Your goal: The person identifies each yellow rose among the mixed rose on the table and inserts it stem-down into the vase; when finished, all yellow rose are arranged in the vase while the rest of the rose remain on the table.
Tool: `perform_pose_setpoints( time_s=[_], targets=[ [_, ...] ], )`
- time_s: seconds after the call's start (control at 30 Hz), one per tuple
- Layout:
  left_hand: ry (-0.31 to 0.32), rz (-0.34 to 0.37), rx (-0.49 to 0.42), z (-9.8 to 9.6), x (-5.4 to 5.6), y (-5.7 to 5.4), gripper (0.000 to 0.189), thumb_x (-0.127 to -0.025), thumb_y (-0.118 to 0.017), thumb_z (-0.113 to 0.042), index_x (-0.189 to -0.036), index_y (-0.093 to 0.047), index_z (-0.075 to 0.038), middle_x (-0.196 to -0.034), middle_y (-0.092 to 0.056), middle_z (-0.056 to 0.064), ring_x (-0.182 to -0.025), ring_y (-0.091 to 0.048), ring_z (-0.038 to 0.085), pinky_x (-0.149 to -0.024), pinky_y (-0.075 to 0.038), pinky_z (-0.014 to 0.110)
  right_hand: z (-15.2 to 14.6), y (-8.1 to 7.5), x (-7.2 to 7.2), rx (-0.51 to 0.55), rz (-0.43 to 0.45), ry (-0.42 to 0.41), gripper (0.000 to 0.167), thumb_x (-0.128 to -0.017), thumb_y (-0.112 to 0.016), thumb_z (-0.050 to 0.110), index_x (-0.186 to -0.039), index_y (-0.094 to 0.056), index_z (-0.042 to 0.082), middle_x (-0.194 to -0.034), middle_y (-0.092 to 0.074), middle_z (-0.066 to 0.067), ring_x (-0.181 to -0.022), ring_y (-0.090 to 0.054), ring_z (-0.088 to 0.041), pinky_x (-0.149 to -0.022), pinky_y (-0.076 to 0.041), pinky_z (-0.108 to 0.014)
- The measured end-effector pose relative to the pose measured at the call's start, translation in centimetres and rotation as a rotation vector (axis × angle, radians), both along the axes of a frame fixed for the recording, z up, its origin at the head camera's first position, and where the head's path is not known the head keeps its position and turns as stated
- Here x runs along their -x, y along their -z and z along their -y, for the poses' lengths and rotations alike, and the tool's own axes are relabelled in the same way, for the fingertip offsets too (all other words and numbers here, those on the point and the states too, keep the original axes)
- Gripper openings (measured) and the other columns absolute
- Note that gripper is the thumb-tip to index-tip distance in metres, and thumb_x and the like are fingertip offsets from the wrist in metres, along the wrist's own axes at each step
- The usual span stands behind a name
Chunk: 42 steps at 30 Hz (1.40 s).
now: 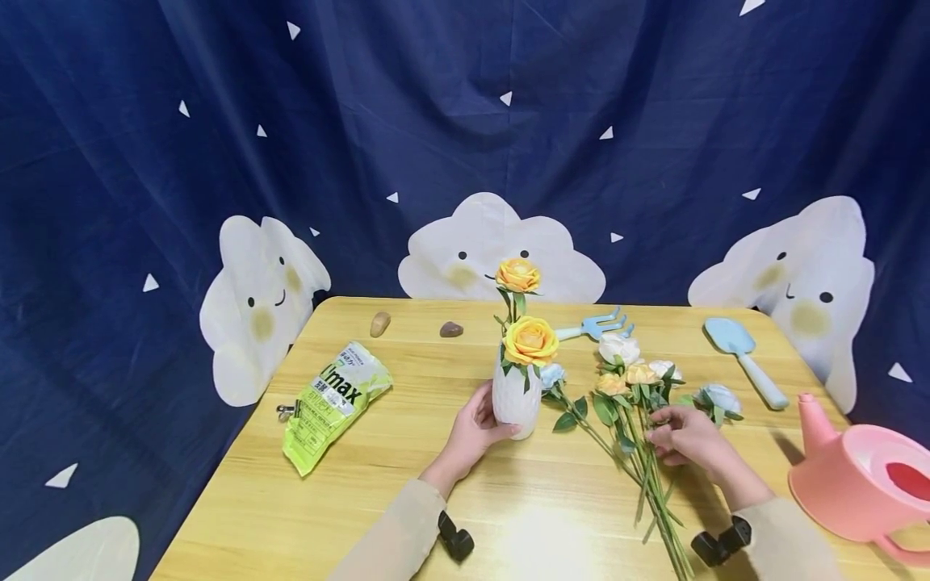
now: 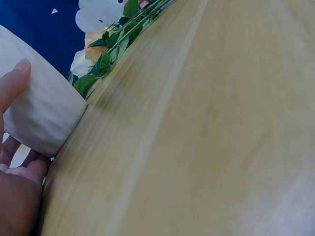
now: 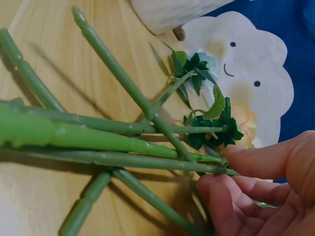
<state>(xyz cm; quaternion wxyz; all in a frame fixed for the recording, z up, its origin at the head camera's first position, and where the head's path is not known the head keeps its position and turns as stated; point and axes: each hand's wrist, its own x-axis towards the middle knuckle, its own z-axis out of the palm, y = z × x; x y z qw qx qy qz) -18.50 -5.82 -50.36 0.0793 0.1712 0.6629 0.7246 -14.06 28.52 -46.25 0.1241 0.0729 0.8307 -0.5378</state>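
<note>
A white textured vase [image 1: 517, 395] stands on the table with two yellow-orange roses [image 1: 530, 340] in it. My left hand [image 1: 475, 432] grips the vase low on its side; thumb and fingers curl round it in the left wrist view. To the right lies a bunch of artificial flowers [image 1: 619, 349], white, peach and pale blue, with long green stems [image 3: 88, 130] crossing one another. My right hand [image 1: 690, 440] pinches a stem just below the blooms, thumb against fingers in the right wrist view. Exactly which stems it holds is partly hidden by the fingers.
A pink watering can [image 1: 835, 484] stands at the right edge. A blue shovel [image 1: 744, 359] and a blue hand rake [image 1: 596, 325] lie at the back. Two stones, one tan [image 1: 380, 324] and one dark [image 1: 451, 329], and a green bag [image 1: 334, 403] with a binder clip [image 1: 286, 412] lie leftward.
</note>
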Motion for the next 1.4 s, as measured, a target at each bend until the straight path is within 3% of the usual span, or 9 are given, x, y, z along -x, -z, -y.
perform_pose_setpoints(
  time_s=[0.17, 0.33, 0.63, 0.97, 1.2, 1.4],
  targets=[
    [0.008, -0.022, -0.008, 0.0, 0.0, 0.0, 0.076, -0.075, -0.076, -0.004, -0.14, -0.038, -0.012, -0.133, -0.049, 0.009, -0.125, -0.043, 0.024, -0.103, -0.036, 0.037, 0.3, 0.3, 0.3, -0.03, 0.032, 0.033, 0.04, -0.082, -0.064, -0.001, -0.114, -0.045, -0.016, -0.078, -0.061, -0.012, -0.065, -0.059, -0.022, -0.058, -0.055, -0.036],
    [0.011, -0.018, -0.002, 0.0, -0.1, -0.1, 0.076, -0.076, -0.076, -0.004, -0.141, -0.038, -0.011, -0.134, -0.049, 0.01, -0.125, -0.043, 0.024, -0.103, -0.036, 0.037, 0.2, 0.5, 0.4, 0.012, 0.052, 0.05, 0.037, -0.08, -0.063, -0.003, -0.111, -0.046, -0.014, -0.078, -0.06, -0.012, -0.064, -0.058, -0.021, -0.056, -0.055, -0.035],
    [0.004, 0.017, 0.0, 0.0, -0.1, -0.3, 0.077, -0.075, -0.077, -0.005, -0.141, -0.038, -0.012, -0.134, -0.048, 0.01, -0.125, -0.042, 0.022, -0.104, -0.035, 0.039, -0.6, 0.1, 0.3, 0.143, 0.04, -0.022, 0.038, -0.083, -0.06, -0.003, -0.113, -0.04, -0.015, -0.085, -0.057, -0.014, -0.068, -0.059, -0.025, -0.06, -0.056, -0.037],
    [0.005, 0.012, 0.006, 0.0, -0.1, -0.3, 0.078, -0.075, -0.077, -0.004, -0.141, -0.036, -0.011, -0.135, -0.047, 0.01, -0.126, -0.042, 0.022, -0.104, -0.035, 0.037, -1.0, -2.8, 0.6, 0.188, -0.044, -0.044, 0.039, -0.086, -0.059, -0.001, -0.116, -0.038, -0.014, -0.087, -0.052, -0.009, -0.069, -0.059, -0.021, -0.064, -0.056, -0.038],
    [0.014, 0.005, -0.001, 0.0, -0.1, 0.0, 0.078, -0.076, -0.076, -0.005, -0.142, -0.035, -0.01, -0.135, -0.047, 0.01, -0.125, -0.042, 0.022, -0.103, -0.036, 0.036, -0.1, -5.4, 1.2, 0.212, -0.172, -0.026, 0.031, -0.088, -0.06, 0.001, -0.112, -0.043, -0.005, -0.091, -0.053, -0.01, -0.069, -0.06, -0.021, -0.064, -0.056, -0.037],
    [0.0, -0.007, -0.015, 0.0, -0.1, 0.1, 0.078, -0.075, -0.077, -0.005, -0.141, -0.037, -0.011, -0.135, -0.048, 0.009, -0.125, -0.042, 0.024, -0.103, -0.036, 0.037, 1.6, -8.3, 2.0, 0.34, -0.269, -0.025, 0.026, -0.089, -0.058, -0.003, -0.11, -0.044, -0.002, -0.087, -0.055, -0.007, -0.066, -0.061, -0.02, -0.062, -0.056, -0.032]
  ],
)
